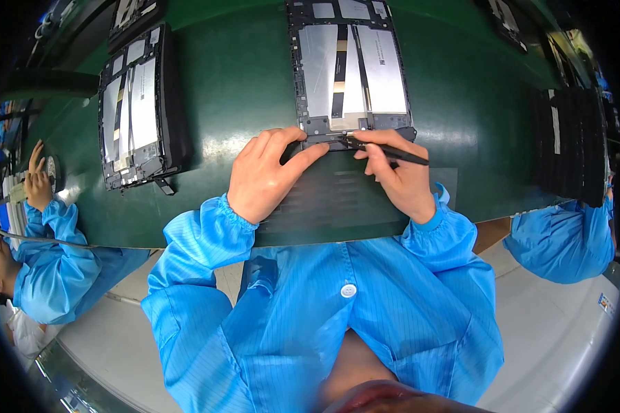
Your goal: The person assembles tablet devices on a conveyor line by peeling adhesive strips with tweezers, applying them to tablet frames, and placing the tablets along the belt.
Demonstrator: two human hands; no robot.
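Note:
An opened tablet lies on the green table in front of me, with silver battery panels, a dark ribbon cable and a black frame. My left hand rests at its near left corner, thumb and index finger apart and touching the near edge. In my right hand is a pair of black tweezers, pinched between thumb and fingers. Their tips point left onto the tablet's near end, by a narrow dark strip. What lies right at the tips is too small to make out.
Left of me, a stack of similar opened tablets stands on the green table. Dark stacked pieces stand at the right. Co-workers in blue sit on both sides; the left one's hand is on the table.

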